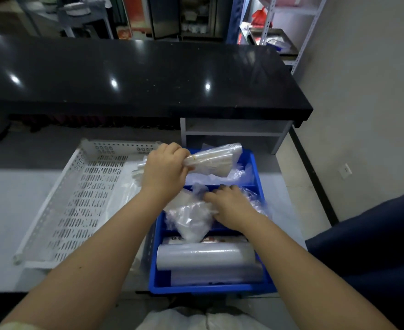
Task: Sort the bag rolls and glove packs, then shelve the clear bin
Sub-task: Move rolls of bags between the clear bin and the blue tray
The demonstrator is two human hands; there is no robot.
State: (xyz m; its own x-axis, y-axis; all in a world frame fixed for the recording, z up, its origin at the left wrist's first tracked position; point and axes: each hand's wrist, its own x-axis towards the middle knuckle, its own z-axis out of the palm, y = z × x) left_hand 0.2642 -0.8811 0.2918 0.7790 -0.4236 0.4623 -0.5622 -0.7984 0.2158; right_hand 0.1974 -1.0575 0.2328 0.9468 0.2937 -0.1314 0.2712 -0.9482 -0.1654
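The left hand [165, 167] has its grip closed round 1 end of a flat clear pack [216, 160], held tilted above the far compartment of the blue bin [210, 288]; whether it holds gloves or bags is unreadable. The right hand [227, 208] lies in the middle compartment on crumpled clear bags [189, 217], fingertips buried in plastic, so I cannot tell its grip. 1 bag roll [205, 256] lies crosswise in the near compartment, half covering a printed pack [220, 239]. A white perforated tray [77, 198] sits just left of the bin on the desk [5, 210].
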